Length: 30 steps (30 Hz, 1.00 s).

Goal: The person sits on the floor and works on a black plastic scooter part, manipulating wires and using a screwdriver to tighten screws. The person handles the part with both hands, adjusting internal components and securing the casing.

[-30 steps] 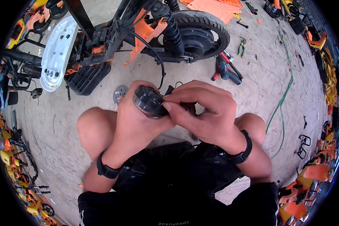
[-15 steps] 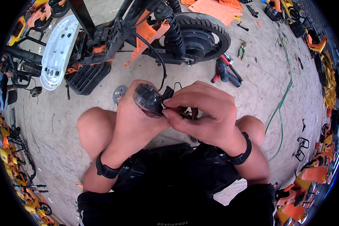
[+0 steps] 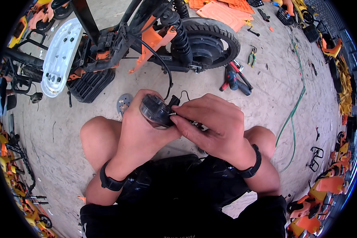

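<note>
My left hand (image 3: 141,137) is wrapped round a dark, round lamp-like part (image 3: 154,109) with a glossy, see-through cover, held above my lap. On its right side, my right hand (image 3: 220,125) pinches thumb and forefinger together at the part's edge. Whatever sits between those fingertips is too small and hidden to name. A black connector-like piece (image 3: 174,100) with a thin wire stands just beyond the fingertips. From the vehicle frame above, a black cable (image 3: 169,75) hangs down toward the part.
A partly stripped scooter with a rear wheel (image 3: 210,43) and an orange bracket (image 3: 152,39) stands ahead. A cordless drill (image 3: 231,79) and pliers (image 3: 252,57) lie on the floor to its right. A perforated disc (image 3: 124,103) lies left of my hands; a green hose (image 3: 295,107) runs at right.
The right hand has tilted slightly, its fingers still pinched at the part's edge. The left hand keeps its hold. The view has shifted a little.
</note>
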Available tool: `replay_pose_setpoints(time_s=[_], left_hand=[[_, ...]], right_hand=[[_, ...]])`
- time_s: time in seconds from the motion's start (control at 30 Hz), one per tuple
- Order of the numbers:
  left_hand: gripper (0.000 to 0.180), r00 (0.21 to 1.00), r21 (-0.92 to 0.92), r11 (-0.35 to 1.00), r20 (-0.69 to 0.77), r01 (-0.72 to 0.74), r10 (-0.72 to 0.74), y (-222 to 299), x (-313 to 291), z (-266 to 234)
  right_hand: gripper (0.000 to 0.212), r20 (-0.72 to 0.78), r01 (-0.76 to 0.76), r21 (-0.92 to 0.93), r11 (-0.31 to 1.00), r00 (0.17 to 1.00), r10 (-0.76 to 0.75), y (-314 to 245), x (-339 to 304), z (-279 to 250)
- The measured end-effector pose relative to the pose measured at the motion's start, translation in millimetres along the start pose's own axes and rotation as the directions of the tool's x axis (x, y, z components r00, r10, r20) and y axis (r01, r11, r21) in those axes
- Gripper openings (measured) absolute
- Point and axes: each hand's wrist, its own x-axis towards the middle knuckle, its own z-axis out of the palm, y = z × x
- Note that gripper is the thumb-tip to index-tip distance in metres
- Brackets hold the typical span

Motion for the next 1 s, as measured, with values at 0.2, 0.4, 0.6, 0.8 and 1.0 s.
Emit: replay_pose_setpoints(time_s=[0.2,0.4,0.6,0.8,1.0], left_hand=[[0.047,0.999,0.064,0.997,0.002,-0.036,0.036,1.0,-0.4,-0.5],[0.046,0.998,0.000,0.999,0.039,-0.048,0.048,-2.5,0.3,-1.5],[0.045,0.994,-0.102,0.994,0.108,0.026,-0.015,-1.9,-0.6,-3.2],[0.041,0.986,-0.215,0.974,0.161,0.072,-0.037,-4.4,-0.4,-4.7],[0.032,0.965,-0.281,0.949,0.251,0.141,-0.069,4.9,0.1,-7.0]], right_hand=[[0.021,-0.024,0.100,0.004,0.995,0.995,-0.100,3.7,0.3,2.0],[0.019,-0.018,0.095,0.044,0.994,0.995,-0.095,2.0,0.9,0.4],[0.019,-0.004,0.076,0.116,0.990,0.997,-0.076,2.8,2.0,-1.9],[0.018,0.026,0.032,0.178,0.983,0.999,-0.037,2.0,3.1,-3.2],[0.019,0.001,-0.108,0.196,0.975,0.994,0.110,-3.7,0.5,-1.0]])
